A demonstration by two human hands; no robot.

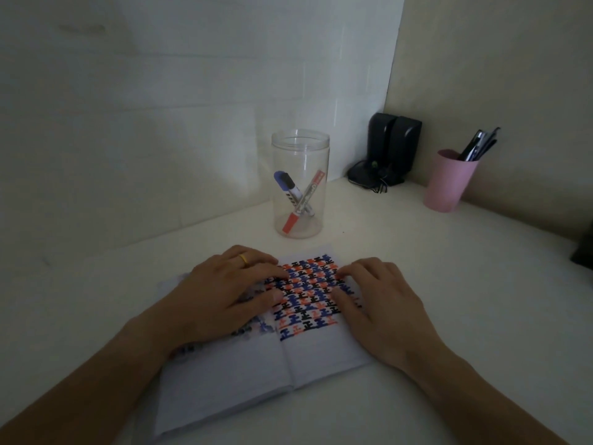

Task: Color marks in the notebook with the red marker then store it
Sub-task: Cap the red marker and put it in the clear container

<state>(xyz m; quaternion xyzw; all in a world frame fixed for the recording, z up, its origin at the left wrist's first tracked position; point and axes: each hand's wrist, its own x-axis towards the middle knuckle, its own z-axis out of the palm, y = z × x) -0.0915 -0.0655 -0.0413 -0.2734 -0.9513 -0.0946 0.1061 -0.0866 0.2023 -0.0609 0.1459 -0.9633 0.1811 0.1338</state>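
An open notebook (256, 374) lies on the white desk in front of me, its right page covered with rows of red, blue and black marks. My left hand (224, 290), wearing a gold ring, rests flat on the left page. My right hand (378, 303) rests flat on the right page's edge. Both hands hold nothing. Behind the notebook stands a clear plastic jar (300, 149) without a lid. Inside it the red marker (301, 203) leans, cap down, crossed with a blue marker (288, 187).
A pink cup (446, 184) with dark pens stands at the right by the wall. Two black speakers (391, 146) with cables sit in the corner. A dark object (584, 248) shows at the right edge. Walls close off the desk at the back and right.
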